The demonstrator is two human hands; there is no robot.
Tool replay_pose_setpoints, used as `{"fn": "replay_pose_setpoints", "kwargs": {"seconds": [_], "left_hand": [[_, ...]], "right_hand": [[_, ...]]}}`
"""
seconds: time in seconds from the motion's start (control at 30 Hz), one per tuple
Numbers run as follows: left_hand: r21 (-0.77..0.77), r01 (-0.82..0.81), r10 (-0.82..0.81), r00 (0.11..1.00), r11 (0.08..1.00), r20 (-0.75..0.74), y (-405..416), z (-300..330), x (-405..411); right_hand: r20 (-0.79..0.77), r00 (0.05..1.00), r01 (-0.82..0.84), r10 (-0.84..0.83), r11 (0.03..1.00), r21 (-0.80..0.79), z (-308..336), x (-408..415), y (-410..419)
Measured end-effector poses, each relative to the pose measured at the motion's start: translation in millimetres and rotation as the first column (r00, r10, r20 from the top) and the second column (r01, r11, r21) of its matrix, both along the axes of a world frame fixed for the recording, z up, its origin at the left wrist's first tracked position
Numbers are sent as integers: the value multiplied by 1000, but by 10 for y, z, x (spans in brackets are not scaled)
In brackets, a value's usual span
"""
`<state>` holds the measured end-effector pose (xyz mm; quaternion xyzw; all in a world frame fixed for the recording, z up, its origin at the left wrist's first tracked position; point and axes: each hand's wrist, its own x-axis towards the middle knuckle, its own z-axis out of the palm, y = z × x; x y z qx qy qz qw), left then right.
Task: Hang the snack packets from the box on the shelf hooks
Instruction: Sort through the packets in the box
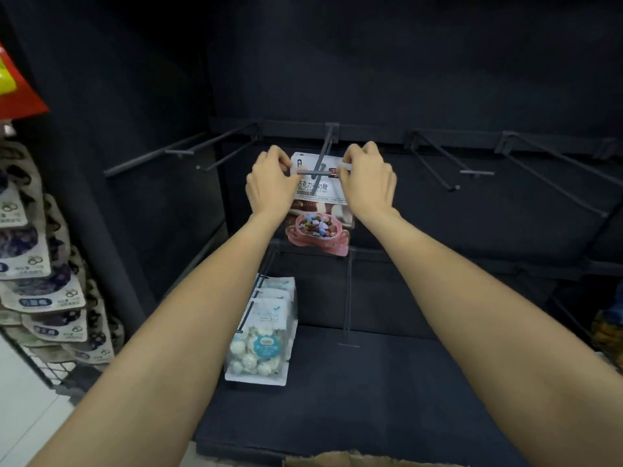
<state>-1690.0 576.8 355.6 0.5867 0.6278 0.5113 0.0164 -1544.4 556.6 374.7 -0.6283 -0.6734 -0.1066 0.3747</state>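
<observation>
At the far left, glossy flat pouches (30, 264) with blue and white print are hanging in overlapping rows on a wire rack, with a red and yellow pack (13, 85) showing above them. Next, thin grey metal hooks (182, 151) are sticking out from the dark matte shelf (438, 79). Lower down, a bunch of clear-fronted packets (261, 335) holding pale round sweets is hanging on a lower hook, front packet facing the camera. The left hand (269, 182) is reaching up, its grip closing on the upper left corner of the packet (320, 210), fingers curling round the edge. The packet is a flat, shiny plastic pouch, white at the top with printed characters and pink below with a picture of coloured pebble-like candies; it is hanging upright at the middle hook (322, 163), whose cross-bar tip is lying across the packet's top, though whether the rod is passing through its hole is hard to tell. The right hand (367, 178) is pinching the upper right corner, fingertips pressing on the top edge. Further right, more bare hooks (472, 170) are jutting forward. At the bottom edge, the ragged brown cardboard rim of the box (354, 460) is showing.
</observation>
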Motion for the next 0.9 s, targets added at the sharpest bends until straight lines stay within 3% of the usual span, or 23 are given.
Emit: {"fn": "replay_pose_setpoints", "kwargs": {"seconds": [0.1,0.2,0.37,0.47,0.57,0.73,0.9], "left_hand": [[-67,100,-95,993,993,71,79,-30,77],[-47,206,-196,967,978,162,-73,-164,132],[-53,390,-360,886,919,292,-835,-526,216],[-93,491,-434,832,866,347,-1501,-835,278],[-191,551,-466,811,813,354,-2148,-1304,362],[-490,553,-471,832,674,292,-2969,-2218,518],[-805,417,-460,864,422,206,-3313,-3102,674]], "right_hand": [[-140,990,-27,26,1000,-5,-20,-28,35],[-256,954,-139,158,986,93,-189,-21,-125],[-289,905,-289,312,950,120,-746,180,-816],[-259,923,-311,285,948,-63,-1233,421,-1438],[-281,926,-340,252,880,-332,-1787,705,-2116],[-207,948,-315,240,649,-693,-2621,1086,-3026],[-131,967,-216,218,430,-877,-3236,1325,-3580]]}}
